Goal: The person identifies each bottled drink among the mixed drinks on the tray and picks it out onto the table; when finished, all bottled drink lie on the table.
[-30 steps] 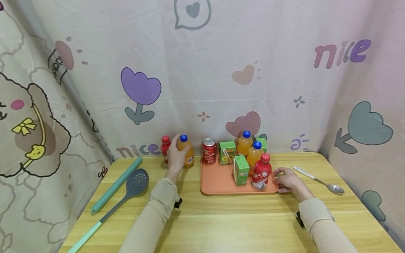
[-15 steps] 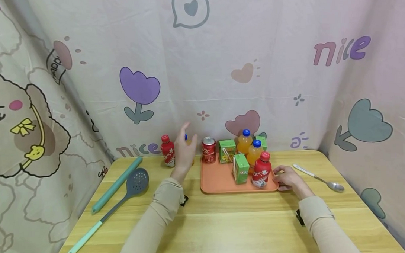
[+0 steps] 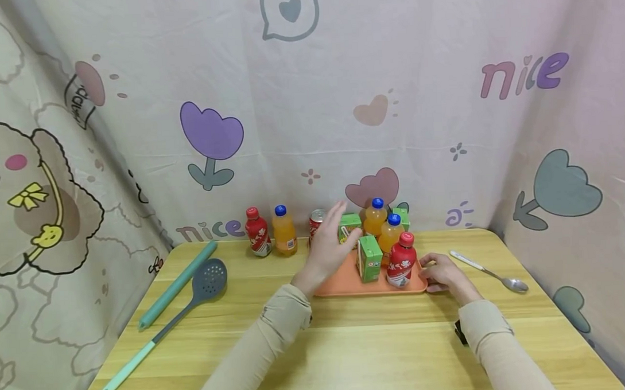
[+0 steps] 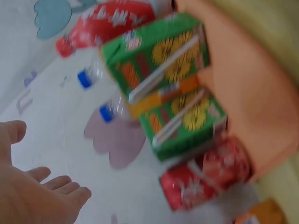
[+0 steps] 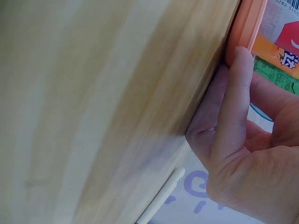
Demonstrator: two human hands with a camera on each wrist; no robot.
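Observation:
My left hand [image 3: 325,249], fingers extended and thumb apart, is over the left part of the orange tray [image 3: 346,284], holding nothing. Behind it, a red soda can [image 3: 316,216] is partly hidden. Green juice boxes [image 3: 370,259], orange-drink bottles [image 3: 391,233] with blue caps and a red-capped bottle [image 3: 401,262] stand upright on the tray. In the left wrist view the open left hand [image 4: 42,191] is apart from the boxes and the can [image 4: 205,175]. My right hand [image 3: 444,273] grips the tray's right edge; the right wrist view shows a fingertip on the rim [image 5: 250,28].
Left of the tray stand another red bottle [image 3: 258,234] and an orange-drink bottle [image 3: 284,233]. A green rod [image 3: 178,286] and a slotted skimmer [image 3: 209,279] lie on the left, a spoon [image 3: 488,272] on the right. A printed curtain [image 3: 299,121] hangs behind the table.
My left hand has moved right, from the orange-drink bottle beside the tray to over the tray, leaving that bottle standing in view. The right hand stays at the tray's edge.

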